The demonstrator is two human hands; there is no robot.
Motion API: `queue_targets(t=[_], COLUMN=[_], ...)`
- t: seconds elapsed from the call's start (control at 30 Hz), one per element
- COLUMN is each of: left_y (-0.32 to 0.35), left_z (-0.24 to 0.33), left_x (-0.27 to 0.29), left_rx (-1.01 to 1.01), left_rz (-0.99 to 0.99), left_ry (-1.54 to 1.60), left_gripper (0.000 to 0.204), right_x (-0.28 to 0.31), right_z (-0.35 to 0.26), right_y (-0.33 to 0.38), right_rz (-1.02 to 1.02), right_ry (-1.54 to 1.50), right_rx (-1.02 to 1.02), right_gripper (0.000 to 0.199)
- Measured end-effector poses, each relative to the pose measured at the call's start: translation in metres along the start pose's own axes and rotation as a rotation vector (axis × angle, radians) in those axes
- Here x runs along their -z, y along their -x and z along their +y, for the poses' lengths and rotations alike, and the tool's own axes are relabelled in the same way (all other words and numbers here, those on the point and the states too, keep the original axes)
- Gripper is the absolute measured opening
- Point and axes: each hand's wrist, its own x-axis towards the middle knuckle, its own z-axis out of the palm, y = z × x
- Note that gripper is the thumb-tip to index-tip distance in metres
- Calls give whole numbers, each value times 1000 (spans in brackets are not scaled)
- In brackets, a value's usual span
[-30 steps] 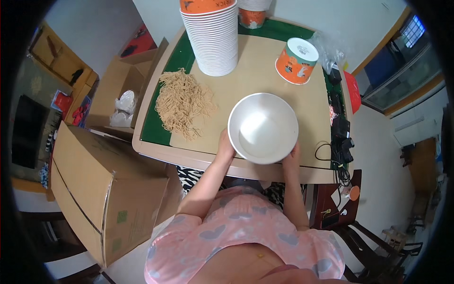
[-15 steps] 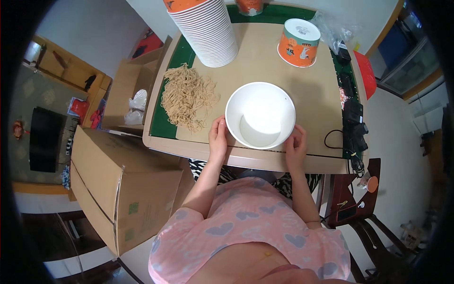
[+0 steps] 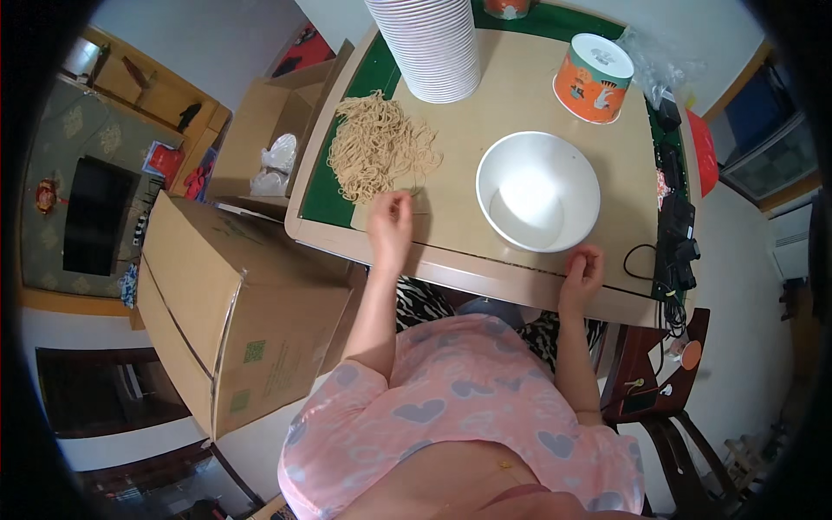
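A tangled heap of thin tan strands (image 3: pixel 371 146) lies on the left of the table, with loose loops trailing toward me. At the heap's near edge is my left hand (image 3: pixel 390 232), its fingers curled together. Whether a strand is pinched in them is too small to make out. The round white paper tub (image 3: pixel 533 230) stands with its mouth toward me, and its inside looks bare. Just off the tub's near right side, my right hand (image 3: pixel 584 276) rests by the table's front edge, fingers curled in, with nothing visible in them.
A tall stack of white-rimmed tubs (image 3: pixel 431 56) rises behind the heap. An orange and green tub (image 3: pixel 592 82) stands upside down at the back right. Black adapters and cables (image 3: pixel 676 230) line the right edge. Large cardboard boxes (image 3: pixel 299 303) stand left of the table.
My left hand has left the tub's side and moved left to the tan heap. My right hand has come slightly away from the tub. The whole view has shifted and tilted.
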Motion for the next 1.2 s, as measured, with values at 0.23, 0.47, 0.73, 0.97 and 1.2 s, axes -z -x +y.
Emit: queue_targets(t=[0.23, 0.47, 0.73, 0.97, 1.2], left_y=[-6, 1, 0, 43, 14], left_z=[-25, -8, -14, 11, 4], left_x=[23, 25, 18, 2, 11], left_rx=[-303, -270, -300, -298, -303], left_rz=[-74, -92, -223, -369, -207], left_ry=[-252, -191, -317, 105, -262], left_gripper=[9, 9, 7, 9, 19], right_x=[2, -6, -53, -64, -69], right_z=[0, -4, -18, -14, -12], right_y=[0, 15, 72, 73, 71], right_rz=[71, 123, -402, -545, -614], right_ry=[33, 178, 77, 109, 106], right_rx=[17, 110, 69, -138, -221], right_gripper=[8, 11, 8, 11, 13])
